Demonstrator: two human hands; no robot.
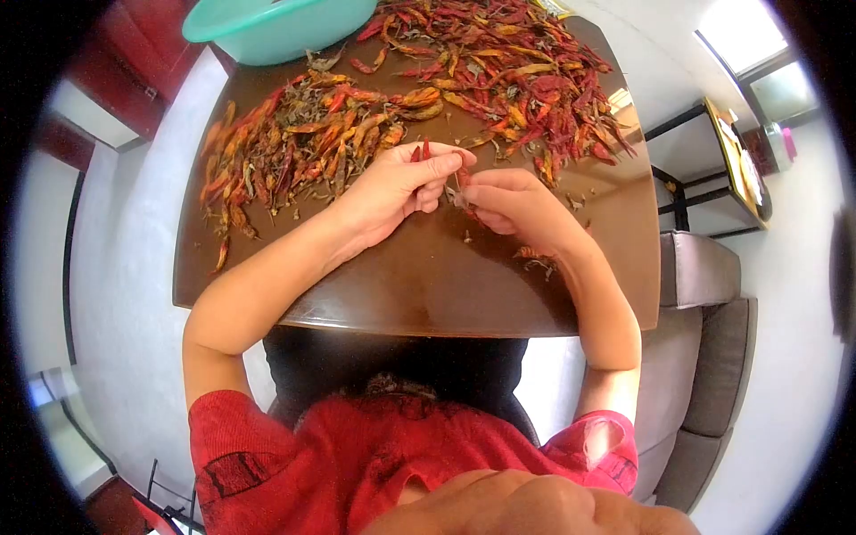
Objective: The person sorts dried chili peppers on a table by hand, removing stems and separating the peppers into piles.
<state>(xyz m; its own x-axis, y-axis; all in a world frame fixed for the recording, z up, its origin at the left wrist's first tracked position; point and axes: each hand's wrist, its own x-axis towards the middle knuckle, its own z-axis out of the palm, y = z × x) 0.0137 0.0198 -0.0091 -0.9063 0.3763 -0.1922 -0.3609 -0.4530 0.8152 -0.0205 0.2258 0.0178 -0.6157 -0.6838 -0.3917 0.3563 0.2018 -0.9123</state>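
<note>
My left hand (417, 183) is closed around a few dried red chili peppers (423, 150), whose tips stick up past the fingers. Close beside it, my right hand (504, 203) pinches at a dried chili and its withered stem (458, 198) between the two hands. The fingers hide most of that chili. Beyond the left hand spreads a pile of orange and brown dried chilies mixed with leaves (294, 143). A larger, redder chili pile (535, 80) covers the back right of the table.
A turquoise basin (276, 31) stands at the table's far left. Stem scraps (537, 260) lie by my right wrist on the brown table (401, 290). A grey sofa (704, 357) is to the right, and a small black-framed table (736, 165) stands behind it.
</note>
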